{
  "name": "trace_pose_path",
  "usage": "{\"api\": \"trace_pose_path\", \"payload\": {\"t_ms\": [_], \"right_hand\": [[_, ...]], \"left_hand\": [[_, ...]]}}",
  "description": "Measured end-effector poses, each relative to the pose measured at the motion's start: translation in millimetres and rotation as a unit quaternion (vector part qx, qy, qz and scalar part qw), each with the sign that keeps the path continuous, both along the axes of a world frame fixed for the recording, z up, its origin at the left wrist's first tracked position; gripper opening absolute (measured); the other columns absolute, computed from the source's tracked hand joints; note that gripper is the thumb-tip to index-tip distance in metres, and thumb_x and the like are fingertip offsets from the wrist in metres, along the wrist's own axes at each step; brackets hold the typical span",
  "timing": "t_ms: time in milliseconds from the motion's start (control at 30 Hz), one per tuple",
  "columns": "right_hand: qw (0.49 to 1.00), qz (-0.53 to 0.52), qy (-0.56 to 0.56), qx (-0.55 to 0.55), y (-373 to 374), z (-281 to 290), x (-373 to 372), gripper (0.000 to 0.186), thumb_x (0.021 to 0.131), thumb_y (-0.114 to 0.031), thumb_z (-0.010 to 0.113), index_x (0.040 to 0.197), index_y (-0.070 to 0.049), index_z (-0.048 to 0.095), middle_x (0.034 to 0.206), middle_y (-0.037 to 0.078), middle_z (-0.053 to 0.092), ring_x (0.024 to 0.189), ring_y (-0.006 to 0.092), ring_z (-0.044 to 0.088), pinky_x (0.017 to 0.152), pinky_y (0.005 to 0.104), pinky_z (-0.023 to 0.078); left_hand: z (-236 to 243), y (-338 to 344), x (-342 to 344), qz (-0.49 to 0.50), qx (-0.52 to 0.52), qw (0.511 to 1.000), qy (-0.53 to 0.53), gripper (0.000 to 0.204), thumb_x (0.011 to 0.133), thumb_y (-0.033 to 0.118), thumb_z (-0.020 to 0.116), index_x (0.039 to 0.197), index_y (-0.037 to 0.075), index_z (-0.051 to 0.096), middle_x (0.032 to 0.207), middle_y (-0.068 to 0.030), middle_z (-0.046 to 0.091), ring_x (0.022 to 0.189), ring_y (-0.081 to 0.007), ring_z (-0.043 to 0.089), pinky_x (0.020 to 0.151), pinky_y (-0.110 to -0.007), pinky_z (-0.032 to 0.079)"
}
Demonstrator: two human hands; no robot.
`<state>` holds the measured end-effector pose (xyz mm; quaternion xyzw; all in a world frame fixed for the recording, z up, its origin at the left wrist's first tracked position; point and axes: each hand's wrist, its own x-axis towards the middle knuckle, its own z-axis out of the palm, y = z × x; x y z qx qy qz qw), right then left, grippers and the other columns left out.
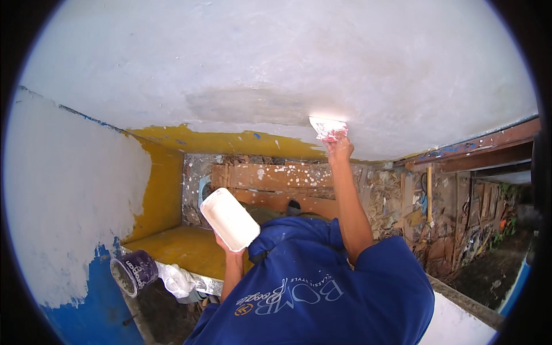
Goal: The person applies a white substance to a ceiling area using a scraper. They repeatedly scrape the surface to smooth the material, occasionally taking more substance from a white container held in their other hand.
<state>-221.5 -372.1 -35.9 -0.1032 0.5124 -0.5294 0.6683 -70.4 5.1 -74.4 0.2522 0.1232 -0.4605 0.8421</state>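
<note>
My right hand (339,149) grips a wide scraper (328,127) smeared with white and red, its blade against the white-coated wall (356,63) in front of me. A greyer patch of coating lies just left of the blade, and mustard paint (236,141) shows along the wall's lower part. My left hand (229,244) holds a white rectangular plastic tray (229,217) in front of my body, with pale material inside; most of those fingers are hidden by it.
At lower left, a dark bucket (129,273) and crumpled white bag (175,279) sit by a yellow ledge (161,236). Below are paint-spattered boards (287,177) and debris. A side wall (69,190) bounds the left; a brown beam (477,144) and an opening are right.
</note>
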Motion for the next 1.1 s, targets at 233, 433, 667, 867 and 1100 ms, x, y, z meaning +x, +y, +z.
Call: {"api": "trace_pose_path", "payload": {"t_ms": [233,433,667,867,1100], "right_hand": [[0.995,0.047,0.010,0.084,4,-65,-3,0.015,0.086,-0.008,0.049,0.099,-0.001,0.053,0.095,0.010,0.058,0.085,0.0237,0.061,0.074,0.0391,0.054],[0.998,0.027,0.004,0.051,-7,-63,16,0.022,0.086,-0.005,0.047,0.107,0.001,0.050,0.100,0.012,0.056,0.090,0.0251,0.058,0.079,0.0434,0.053],[0.999,0.021,-0.027,0.039,17,-43,-6,0.023,0.081,-0.002,0.050,0.104,0.001,0.051,0.100,0.014,0.057,0.092,0.0276,0.058,0.082,0.0455,0.050],[0.998,0.032,0.008,-0.051,-21,-26,0,0.017,0.080,0.002,0.050,0.095,0.008,0.052,0.093,0.016,0.057,0.078,0.0272,0.062,0.067,0.0398,0.059],[0.992,-0.026,0.050,-0.110,18,57,-28,0.015,0.081,-0.002,0.050,0.093,0.005,0.050,0.091,0.015,0.058,0.081,0.0280,0.062,0.073,0.0460,0.055]], "left_hand": [[2,-4,-3,-0.003,-0.010,1.000,0.011,0.066,0.083,0.060,0.038,0.135,0.018,0.037,0.129,-0.0225,0.044,0.109,-0.0412,0.050,0.083,-0.065,0.039],[2,0,0,-0.006,-0.004,1.000,-0.026,0.069,0.082,0.061,0.039,0.136,0.017,0.035,0.129,-0.0215,0.044,0.109,-0.0415,0.050,0.084,-0.065,0.039],[-5,5,1,0.007,-0.011,1.000,0.006,0.068,0.082,0.061,0.039,0.135,0.018,0.036,0.129,-0.0202,0.045,0.111,-0.0403,0.049,0.085,-0.065,0.038],[-3,3,2,-0.002,-0.002,1.000,-0.019,0.068,0.082,0.062,0.038,0.135,0.018,0.037,0.129,-0.0206,0.045,0.111,-0.0400,0.049,0.083,-0.065,0.039],[-7,7,2,0.003,-0.013,1.000,-0.003,0.069,0.082,0.061,0.039,0.136,0.018,0.035,0.131,-0.0197,0.043,0.114,-0.0394,0.047,0.086,-0.065,0.036]]}}
